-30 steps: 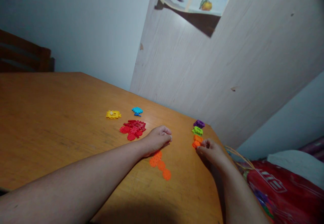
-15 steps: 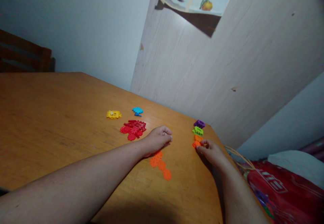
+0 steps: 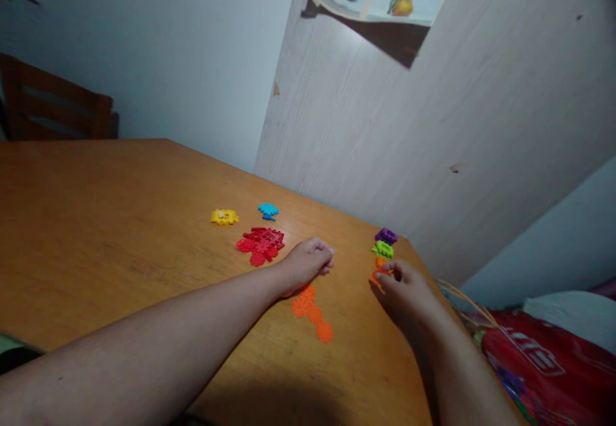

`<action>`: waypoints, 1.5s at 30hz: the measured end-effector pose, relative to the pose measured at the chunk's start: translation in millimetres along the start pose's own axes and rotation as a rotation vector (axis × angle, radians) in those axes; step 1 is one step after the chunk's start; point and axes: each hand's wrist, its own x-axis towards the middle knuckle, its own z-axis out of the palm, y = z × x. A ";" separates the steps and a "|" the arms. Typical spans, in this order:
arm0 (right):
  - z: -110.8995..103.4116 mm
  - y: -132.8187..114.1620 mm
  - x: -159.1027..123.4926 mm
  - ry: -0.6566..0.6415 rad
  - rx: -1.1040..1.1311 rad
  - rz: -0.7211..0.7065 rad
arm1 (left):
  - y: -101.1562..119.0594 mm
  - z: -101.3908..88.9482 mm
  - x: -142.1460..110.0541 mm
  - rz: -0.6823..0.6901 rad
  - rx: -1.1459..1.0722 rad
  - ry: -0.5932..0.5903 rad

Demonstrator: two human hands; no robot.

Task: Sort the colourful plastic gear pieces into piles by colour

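My left hand (image 3: 309,262) rests over the middle of the table with its fingers curled closed; whatever may be inside is hidden. Just below that wrist lie several flat orange toothed discs (image 3: 314,314). To its left is a pile of red plastic pieces (image 3: 262,244). At the right edge of the table, my right hand (image 3: 408,285) has thumb and fingertips closed at an orange plastic piece (image 3: 380,263), partly covered by the fingers. Directly behind that piece sit a lime green toothed piece (image 3: 383,250) and a purple one (image 3: 386,237), in a row.
Yellow pieces (image 3: 224,217) and blue pieces (image 3: 268,210) lie farther back on the wooden table (image 3: 120,221). A panel wall (image 3: 366,124) borders the far edge. A chair (image 3: 62,105) stands at the left, and a red bag (image 3: 543,355) is beyond the right edge.
The view has shifted slightly, so everything sits a little farther right. My right hand has risen a little at the orange piece. My left hand stays closed in nearly the same place.
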 end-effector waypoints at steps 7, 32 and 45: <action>39.2 -70.3 -59.2 -0.645 0.067 0.041 | 5.3 0.0 -3.2 -0.011 -0.034 0.038; 29.3 -42.4 -29.2 -0.473 -0.326 -0.152 | 2.6 -1.2 -0.9 0.004 -0.009 0.013; 56.8 -48.1 -31.4 -0.351 0.196 -0.081 | -5.1 -1.1 -5.6 0.059 0.269 -0.158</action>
